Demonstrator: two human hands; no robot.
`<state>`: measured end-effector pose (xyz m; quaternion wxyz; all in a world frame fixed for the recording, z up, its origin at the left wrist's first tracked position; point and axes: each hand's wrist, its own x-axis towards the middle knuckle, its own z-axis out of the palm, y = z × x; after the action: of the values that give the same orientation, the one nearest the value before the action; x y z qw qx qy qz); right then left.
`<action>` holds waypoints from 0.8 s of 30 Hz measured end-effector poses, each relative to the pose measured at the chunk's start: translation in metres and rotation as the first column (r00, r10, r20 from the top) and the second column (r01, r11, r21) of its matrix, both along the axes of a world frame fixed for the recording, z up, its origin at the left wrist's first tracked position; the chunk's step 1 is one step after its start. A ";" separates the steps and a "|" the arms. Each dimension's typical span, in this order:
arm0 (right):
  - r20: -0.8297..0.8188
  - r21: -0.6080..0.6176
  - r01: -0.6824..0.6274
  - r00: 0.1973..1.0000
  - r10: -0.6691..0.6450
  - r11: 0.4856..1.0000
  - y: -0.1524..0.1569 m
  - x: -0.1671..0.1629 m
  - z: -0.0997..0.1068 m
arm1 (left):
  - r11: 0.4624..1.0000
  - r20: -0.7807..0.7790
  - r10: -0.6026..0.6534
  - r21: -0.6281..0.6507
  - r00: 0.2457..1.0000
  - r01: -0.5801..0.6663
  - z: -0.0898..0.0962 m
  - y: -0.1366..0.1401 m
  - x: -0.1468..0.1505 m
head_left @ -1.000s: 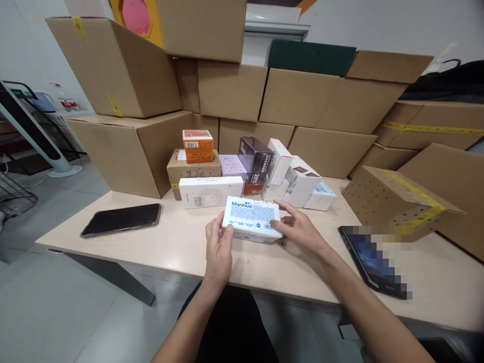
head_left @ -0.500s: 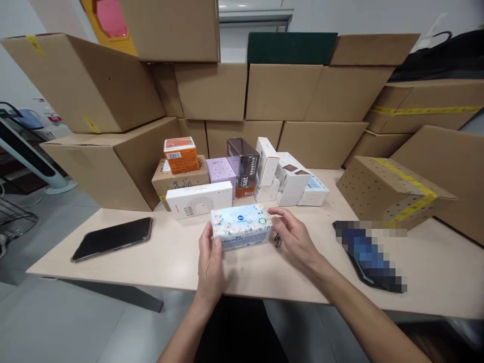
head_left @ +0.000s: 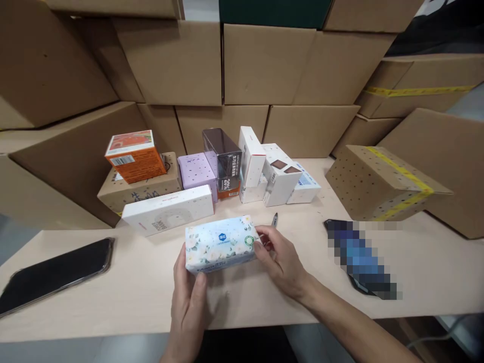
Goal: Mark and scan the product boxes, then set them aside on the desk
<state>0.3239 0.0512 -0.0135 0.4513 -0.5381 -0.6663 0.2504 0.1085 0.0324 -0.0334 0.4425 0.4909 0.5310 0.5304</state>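
A light blue pack of tissues (head_left: 221,242) with a floral print is held between both hands above the front part of the table. My left hand (head_left: 188,297) grips its left end, thumb at the near lower edge. On the right end, my right hand (head_left: 282,259) is closed, with the thumb on the near side and the other fingers partly hidden behind. Just beyond my right hand lies a pen (head_left: 275,220), its lower part covered. Behind the pack, a white power bank box (head_left: 170,210) stands on its long side.
Behind are an orange box (head_left: 138,159) on a cardboard box (head_left: 109,194), a purple box (head_left: 196,171), a dark brown box (head_left: 223,151) and several white boxes (head_left: 283,181). Phones lie at left (head_left: 56,275) and right (head_left: 359,257). Stacked cartons (head_left: 264,65) wall the back.
The view has tilted down and come closer to the table. Both hands still hold the tissue pack, whose top now faces me more. More of the pen shows beyond my right hand.
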 end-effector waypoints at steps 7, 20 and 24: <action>0.014 0.045 -0.024 1.000 0.023 0.999 -0.001 0.000 0.001 | 0.995 0.000 0.072 -0.065 0.997 -0.072 0.019 -0.004 0.011; 0.016 -0.028 -0.068 0.998 0.069 0.997 -0.002 0.004 0.010 | 0.998 0.104 0.069 -0.021 0.992 -0.067 -0.003 0.009 0.000; 0.007 -0.011 -0.075 0.997 0.075 0.997 -0.002 0.004 0.010 | 0.999 0.245 0.035 -0.006 0.969 -0.035 -0.002 0.023 -0.004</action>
<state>0.3282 0.0492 -0.0036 0.4361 -0.5161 -0.6864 0.2688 0.1050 0.0551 -0.0354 0.4958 0.4119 0.4813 0.5941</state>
